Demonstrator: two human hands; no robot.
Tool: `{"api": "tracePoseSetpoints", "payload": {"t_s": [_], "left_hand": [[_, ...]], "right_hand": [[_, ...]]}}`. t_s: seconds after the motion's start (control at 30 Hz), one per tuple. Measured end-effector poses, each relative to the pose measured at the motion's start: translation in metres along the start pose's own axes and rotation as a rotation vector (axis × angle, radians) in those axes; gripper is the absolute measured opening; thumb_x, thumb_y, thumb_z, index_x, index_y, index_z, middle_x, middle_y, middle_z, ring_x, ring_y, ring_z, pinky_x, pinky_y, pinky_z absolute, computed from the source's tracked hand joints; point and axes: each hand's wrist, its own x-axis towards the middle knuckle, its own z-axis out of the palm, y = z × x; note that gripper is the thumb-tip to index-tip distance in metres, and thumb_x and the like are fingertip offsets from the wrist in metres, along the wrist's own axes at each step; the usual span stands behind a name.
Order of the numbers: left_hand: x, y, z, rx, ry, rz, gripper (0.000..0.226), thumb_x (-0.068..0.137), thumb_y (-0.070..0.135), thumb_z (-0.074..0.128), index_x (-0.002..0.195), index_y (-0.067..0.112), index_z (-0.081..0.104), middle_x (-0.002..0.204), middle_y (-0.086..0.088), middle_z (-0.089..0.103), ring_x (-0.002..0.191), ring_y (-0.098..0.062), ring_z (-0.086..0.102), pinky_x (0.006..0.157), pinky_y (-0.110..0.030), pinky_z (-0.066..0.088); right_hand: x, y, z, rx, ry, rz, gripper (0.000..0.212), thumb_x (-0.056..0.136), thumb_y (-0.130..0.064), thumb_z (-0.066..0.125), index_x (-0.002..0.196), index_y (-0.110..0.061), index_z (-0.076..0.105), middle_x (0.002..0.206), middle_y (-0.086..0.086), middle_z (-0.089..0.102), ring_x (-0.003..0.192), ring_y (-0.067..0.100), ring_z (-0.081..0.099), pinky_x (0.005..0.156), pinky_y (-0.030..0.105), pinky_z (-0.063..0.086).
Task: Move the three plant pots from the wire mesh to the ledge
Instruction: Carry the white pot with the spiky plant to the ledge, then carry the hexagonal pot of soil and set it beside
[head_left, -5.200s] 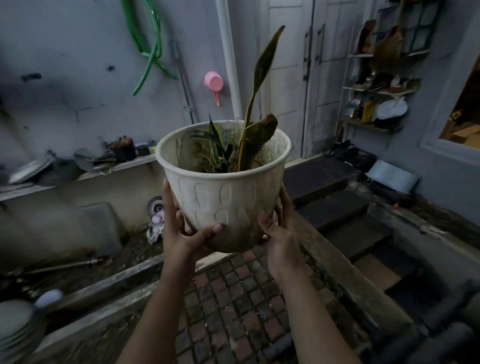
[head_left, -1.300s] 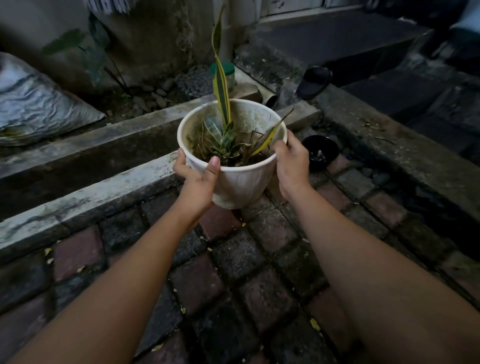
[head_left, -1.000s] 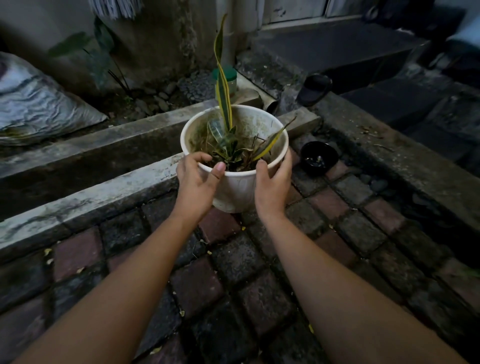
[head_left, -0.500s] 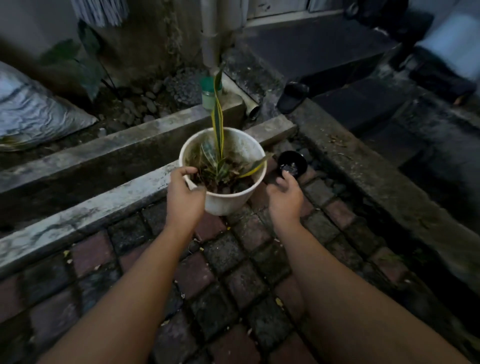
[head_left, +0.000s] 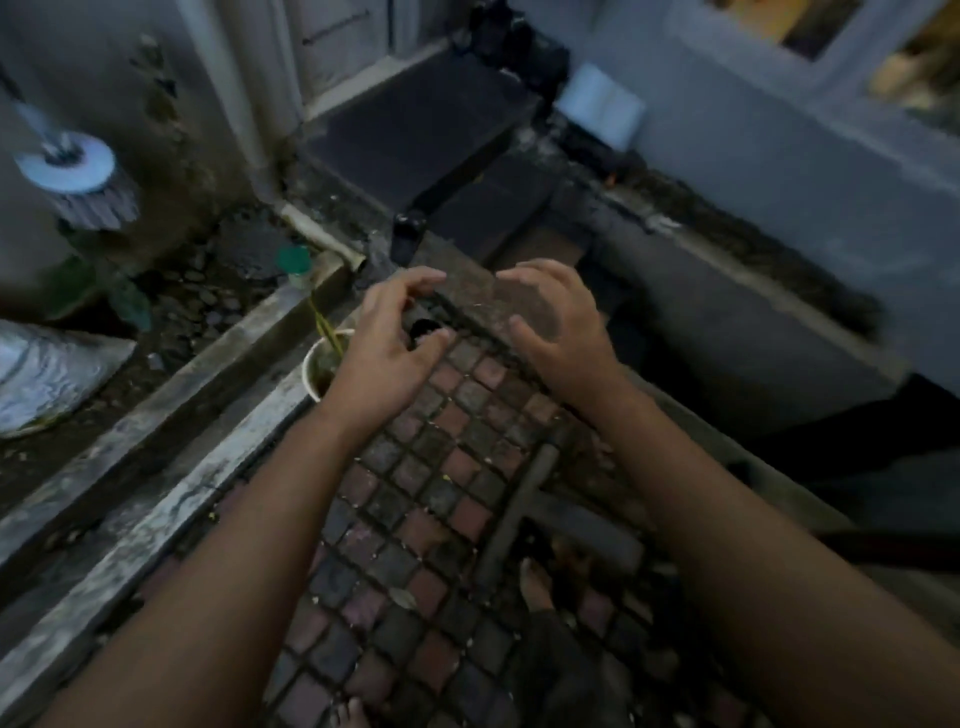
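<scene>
The white plant pot (head_left: 318, 370) with yellow-edged leaves stands on the brick paving beside the concrete ledge (head_left: 171, 493), mostly hidden behind my left wrist. My left hand (head_left: 387, 345) hovers above and just right of it, fingers spread and curled, holding nothing. My right hand (head_left: 558, 332) floats further right over the paving's far edge, also empty with fingers apart. A small black pot (head_left: 423, 330) shows between my left thumb and fingers. No wire mesh is in view. The picture is blurred by motion.
A second concrete kerb (head_left: 156, 384) runs left of the ledge, with gravel and a grey sack (head_left: 47, 374) beyond. Dark steps (head_left: 415, 130) lead to a door ahead. A dark bar (head_left: 519, 499) lies across the bricks. Bare feet (head_left: 535, 582) stand below.
Both hands let go of the white pot and rose away from it. The view pulled up and back, so the pot now sits far lower left behind my left wrist.
</scene>
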Motion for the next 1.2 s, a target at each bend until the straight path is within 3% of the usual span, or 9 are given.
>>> {"api": "tracePoseSetpoints", "payload": {"t_s": [0.13, 0.37, 0.53, 0.6, 0.67, 0.83, 0.93, 1.07, 1.2], "left_hand": [[-0.029, 0.137, -0.001, -0.08, -0.144, 0.166, 0.044, 0.092, 0.016, 0.063, 0.132, 0.029, 0.052, 0.136, -0.013, 0.056, 0.128, -0.019, 0.054, 0.111, -0.031, 0.044], [-0.097, 0.298, 0.099, -0.192, -0.473, 0.488, 0.046, 0.092, 0.013, 0.067, 0.127, 0.037, 0.05, 0.134, -0.006, 0.058, 0.118, -0.004, 0.056, 0.1, -0.027, 0.044], [-0.167, 0.363, 0.215, -0.123, -0.746, 0.8, 0.046, 0.093, 0.021, 0.066, 0.134, 0.035, 0.049, 0.137, 0.006, 0.052, 0.133, -0.017, 0.05, 0.114, -0.029, 0.039], [-0.193, 0.381, 0.257, -0.059, -0.834, 0.867, 0.044, 0.097, 0.022, 0.067, 0.136, 0.034, 0.051, 0.138, 0.005, 0.049, 0.136, -0.017, 0.046, 0.114, -0.022, 0.035], [-0.215, 0.394, 0.295, 0.043, -0.896, 0.957, 0.043, 0.097, 0.022, 0.067, 0.138, 0.025, 0.053, 0.142, -0.002, 0.05, 0.14, -0.024, 0.044, 0.118, -0.034, 0.033], [-0.226, 0.406, 0.356, 0.471, -1.034, 1.159, 0.032, 0.103, 0.034, 0.055, 0.135, 0.027, 0.059, 0.15, 0.002, 0.051, 0.154, -0.026, 0.03, 0.125, -0.058, 0.021], [-0.208, 0.397, 0.376, 0.719, -1.109, 1.274, 0.03, 0.109, 0.04, 0.043, 0.123, 0.026, 0.066, 0.143, 0.006, 0.059, 0.157, -0.018, 0.027, 0.127, -0.061, 0.01], [-0.193, 0.392, 0.39, 0.643, -1.092, 1.462, 0.03, 0.107, 0.033, 0.044, 0.102, 0.022, 0.072, 0.11, 0.002, 0.072, 0.119, -0.021, 0.061, 0.12, -0.048, 0.028], [-0.197, 0.398, 0.409, 0.609, -1.127, 1.443, 0.043, 0.095, 0.04, 0.043, 0.08, 0.01, 0.072, 0.079, -0.008, 0.072, 0.086, -0.03, 0.065, 0.085, -0.036, 0.041]], "right_hand": [[-0.075, -0.072, -0.113, -0.109, 0.171, 0.059, 0.043, 0.084, 0.002, 0.072, 0.126, -0.006, 0.07, 0.129, 0.018, 0.061, 0.129, 0.032, 0.055, 0.114, 0.051, 0.039], [-0.258, -0.095, -0.271, -0.329, 0.529, 0.37, 0.046, 0.09, -0.015, 0.067, 0.135, -0.024, 0.064, 0.138, 0.007, 0.053, 0.131, 0.027, 0.046, 0.111, 0.032, 0.034], [-0.395, -0.073, -0.343, -0.53, 0.837, 0.701, 0.052, 0.085, -0.031, 0.062, 0.137, -0.023, 0.061, 0.133, 0.012, 0.053, 0.128, 0.036, 0.048, 0.108, 0.048, 0.045], [-0.429, -0.062, -0.349, -0.382, 0.88, 0.874, 0.061, 0.085, -0.029, 0.072, 0.142, -0.015, 0.055, 0.133, 0.02, 0.054, 0.124, 0.038, 0.051, 0.104, 0.043, 0.045], [-0.446, -0.049, -0.342, -0.136, 0.86, 0.961, 0.066, 0.088, -0.024, 0.078, 0.145, -0.007, 0.051, 0.133, 0.024, 0.058, 0.123, 0.037, 0.057, 0.103, 0.042, 0.047], [-0.451, -0.027, -0.314, 0.046, 0.766, 1.012, 0.025, 0.101, -0.016, 0.061, 0.123, -0.006, 0.062, 0.117, 0.016, 0.067, 0.119, 0.032, 0.06, 0.082, 0.03, 0.046], [-0.451, -0.018, -0.314, 0.115, 0.797, 1.021, 0.034, 0.099, -0.024, 0.064, 0.131, -0.012, 0.059, 0.122, 0.007, 0.069, 0.115, 0.023, 0.064, 0.086, 0.029, 0.048], [-0.448, -0.01, -0.313, 0.207, 0.79, 1.02, 0.046, 0.099, -0.02, 0.066, 0.14, -0.012, 0.047, 0.131, 0.01, 0.066, 0.121, 0.026, 0.063, 0.103, 0.043, 0.051], [-0.448, -0.003, -0.309, 0.19, 0.845, 1.009, 0.054, 0.094, -0.022, 0.075, 0.14, -0.011, 0.05, 0.133, 0.011, 0.066, 0.121, 0.028, 0.063, 0.1, 0.042, 0.053]]}}
